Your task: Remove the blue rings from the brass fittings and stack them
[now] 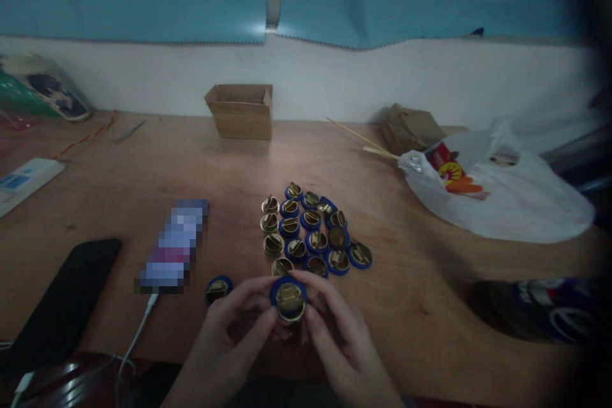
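Between the fingertips of both hands is a round pin badge (289,299) with a blue rim, its brass-coloured back facing me. My left hand (239,325) pinches its left edge, and my right hand (335,325) grips the right edge. Just beyond my fingers lies a cluster of several similar badges (311,220), mostly blue-rimmed with pin backs up. A few at the cluster's left side, such as a brass-coloured badge (273,244), show no blue rim. One more blue-rimmed badge (218,291) lies apart, close to my left hand.
At left are a phone (174,245) on a white cable (138,331), a black power bank-like slab (67,296) and a white power strip (29,182). A cardboard box (243,118) stands by the wall. On the right are a white plastic bag (516,197) and a dark bottle (535,309).
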A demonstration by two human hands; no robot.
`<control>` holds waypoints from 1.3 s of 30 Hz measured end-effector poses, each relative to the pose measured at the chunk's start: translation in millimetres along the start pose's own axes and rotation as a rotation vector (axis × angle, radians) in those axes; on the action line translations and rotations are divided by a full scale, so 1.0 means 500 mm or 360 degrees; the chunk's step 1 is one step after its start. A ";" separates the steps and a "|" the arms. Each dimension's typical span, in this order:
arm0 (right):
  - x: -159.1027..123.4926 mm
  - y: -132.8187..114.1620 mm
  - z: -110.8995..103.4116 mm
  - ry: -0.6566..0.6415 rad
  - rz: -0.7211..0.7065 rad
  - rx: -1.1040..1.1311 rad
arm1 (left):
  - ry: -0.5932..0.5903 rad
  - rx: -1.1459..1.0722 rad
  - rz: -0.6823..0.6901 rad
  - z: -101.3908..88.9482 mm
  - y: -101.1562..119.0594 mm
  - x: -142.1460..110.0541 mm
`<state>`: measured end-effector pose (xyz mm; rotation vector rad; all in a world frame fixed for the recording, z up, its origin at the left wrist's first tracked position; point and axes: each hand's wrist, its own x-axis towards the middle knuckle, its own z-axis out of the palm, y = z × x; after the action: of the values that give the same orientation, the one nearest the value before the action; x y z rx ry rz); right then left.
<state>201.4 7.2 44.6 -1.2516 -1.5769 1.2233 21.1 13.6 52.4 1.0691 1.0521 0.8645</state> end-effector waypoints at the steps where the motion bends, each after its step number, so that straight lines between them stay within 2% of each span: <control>1: 0.000 -0.002 -0.002 0.0014 -0.0023 -0.0023 | 0.0000 0.0051 0.0017 -0.001 0.000 -0.001; 7: -0.001 -0.012 -0.005 0.0138 -0.0060 -0.0054 | 0.0094 0.0519 0.0381 -0.002 -0.004 -0.005; 9: -0.001 -0.016 -0.003 0.0080 -0.0102 -0.0021 | 0.0072 0.0581 0.0432 -0.004 -0.007 -0.003; 13: -0.004 -0.027 -0.001 -0.0145 -0.0146 0.0160 | -0.0003 0.0607 0.0275 -0.015 -0.015 -0.007; 16: -0.009 -0.030 -0.008 -0.0109 -0.0071 0.0192 | -0.0039 0.0487 0.0182 -0.022 -0.015 -0.016; 20: -0.018 -0.019 -0.033 -0.0007 -0.0030 -0.0186 | 0.0038 0.0255 0.0227 -0.026 -0.007 -0.024; 24: -0.027 -0.002 -0.056 -0.0168 0.0054 -0.0606 | 0.0229 0.0235 0.0279 -0.031 0.000 -0.026; 29: -0.035 0.017 -0.052 -0.0319 0.0137 -0.0776 | 0.0298 0.0243 0.0304 -0.029 0.003 -0.027; 39: -0.029 0.009 -0.028 -0.0373 0.0143 -0.0933 | 0.0271 0.0202 0.0297 -0.011 -0.006 -0.039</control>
<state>219.0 -3.8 43.4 -1.5940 -2.1734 1.0195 10.2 -4.1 53.5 1.2314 1.1741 1.0646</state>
